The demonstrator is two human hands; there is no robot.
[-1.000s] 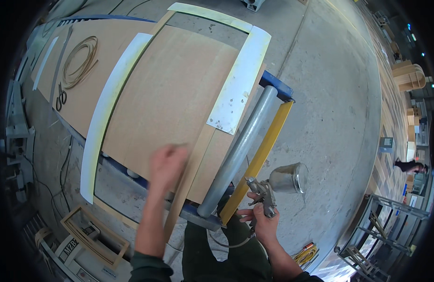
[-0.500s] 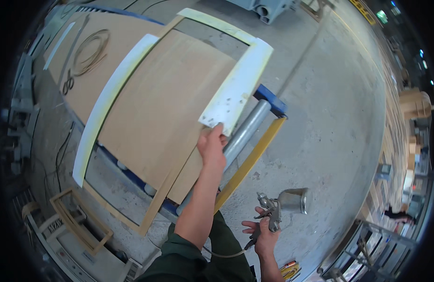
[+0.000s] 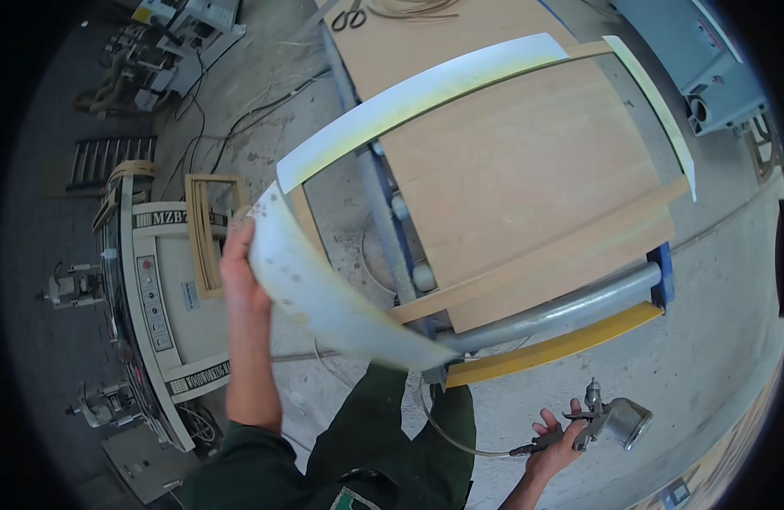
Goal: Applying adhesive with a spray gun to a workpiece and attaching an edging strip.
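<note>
My left hand grips one end of a white strip with grey spots and yellowish edges; its other end is blurred. The strip is held over the left end of a wooden frame. A second white strip, yellow along one side, lies on the frame's far side, and a narrow one on its right end. On my right, my right hand is closed round the handle of a spray gun with a metal cup. A hose runs from the handle.
A large wooden board lies under the frame on a stand with a steel roller and a yellow bar. Scissors and a coil of thin strips lie farther off. A machine stands left, with small wooden frames on it.
My left hand has lifted the spotted strip off the frame's near side and swung it left, to the frame's left end. The view has turned left. The spray gun stays in my right hand.
</note>
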